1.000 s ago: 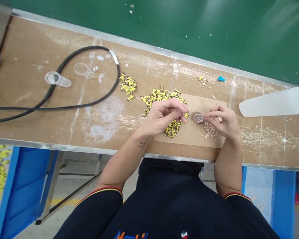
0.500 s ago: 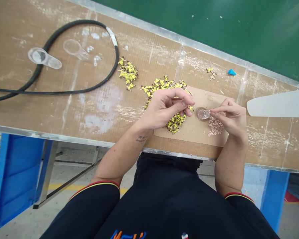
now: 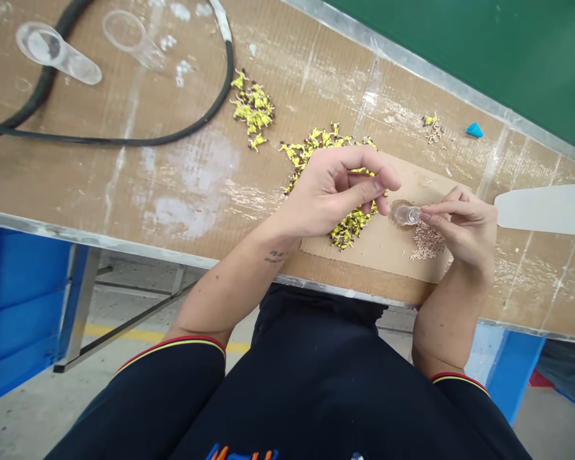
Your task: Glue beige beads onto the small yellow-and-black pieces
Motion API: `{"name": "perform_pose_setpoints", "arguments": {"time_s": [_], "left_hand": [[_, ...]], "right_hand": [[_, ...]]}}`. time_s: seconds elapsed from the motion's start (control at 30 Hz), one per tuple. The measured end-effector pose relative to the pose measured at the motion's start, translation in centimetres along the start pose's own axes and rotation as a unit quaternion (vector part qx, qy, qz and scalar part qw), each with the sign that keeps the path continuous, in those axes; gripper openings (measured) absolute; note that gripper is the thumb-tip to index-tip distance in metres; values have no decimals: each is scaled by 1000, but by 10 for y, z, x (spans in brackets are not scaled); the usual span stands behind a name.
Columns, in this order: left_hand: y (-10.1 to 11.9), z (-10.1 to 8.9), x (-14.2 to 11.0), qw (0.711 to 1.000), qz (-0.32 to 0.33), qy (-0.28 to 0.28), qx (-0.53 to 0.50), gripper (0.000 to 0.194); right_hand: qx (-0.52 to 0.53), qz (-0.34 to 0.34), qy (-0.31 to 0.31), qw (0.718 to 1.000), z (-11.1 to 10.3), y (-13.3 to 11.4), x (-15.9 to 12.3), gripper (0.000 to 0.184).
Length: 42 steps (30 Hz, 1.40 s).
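Note:
My left hand (image 3: 349,188) hovers over a pile of small yellow figures (image 3: 352,227) with dark and pale ends. Its thumb and fingers are curled together, and a bit of yellow figure (image 3: 386,193) shows at the fingertips. On the right, my right hand (image 3: 460,223) pinches thumb and forefinger at the edge of a small clear plastic cup (image 3: 405,214). Whatever lies between those fingertips is too small to make out. Just below the cup, a heap of tiny pale pink pieces (image 3: 429,241) lies on a cardboard sheet (image 3: 378,262).
Two clear plastic scoops (image 3: 76,64) (image 3: 124,32) and a looped black cable (image 3: 182,134) lie at the left. Another group of yellow figures (image 3: 253,108) is behind my left hand. A blue piece (image 3: 474,130) and a white flat panel (image 3: 546,207) lie at the right.
The view has shifted and come a little closer to the table. Both hands keep nearly the same poses, my right hand still at the clear cup.

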<state>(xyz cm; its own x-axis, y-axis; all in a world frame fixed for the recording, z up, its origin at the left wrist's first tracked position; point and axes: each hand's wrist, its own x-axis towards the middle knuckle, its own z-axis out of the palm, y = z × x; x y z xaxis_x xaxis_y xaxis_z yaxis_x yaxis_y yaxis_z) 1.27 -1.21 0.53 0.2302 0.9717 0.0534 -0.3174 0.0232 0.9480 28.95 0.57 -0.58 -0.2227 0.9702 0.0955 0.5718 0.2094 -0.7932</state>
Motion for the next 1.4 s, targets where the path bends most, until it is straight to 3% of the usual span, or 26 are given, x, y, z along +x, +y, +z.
{"name": "perform_pose_setpoints", "arguments": {"time_s": [0.37,0.63,0.9,1.4], "left_hand": [[-8,-1,1,999,33,0,16,31],[-7,-2,2,997,69,-15,-23,36],[-8,-4,3,998,62,-18,11,36],[-9,-4,2,998,56,-23,34,27]], "right_hand": [[5,12,7,1000,-1,2,1,9],[63,-31,25,997,-5,3,-4,10],[133,-76,34,988,-7,5,-4,11],[162,-48,42,985,-6,6,-4,17]]}}
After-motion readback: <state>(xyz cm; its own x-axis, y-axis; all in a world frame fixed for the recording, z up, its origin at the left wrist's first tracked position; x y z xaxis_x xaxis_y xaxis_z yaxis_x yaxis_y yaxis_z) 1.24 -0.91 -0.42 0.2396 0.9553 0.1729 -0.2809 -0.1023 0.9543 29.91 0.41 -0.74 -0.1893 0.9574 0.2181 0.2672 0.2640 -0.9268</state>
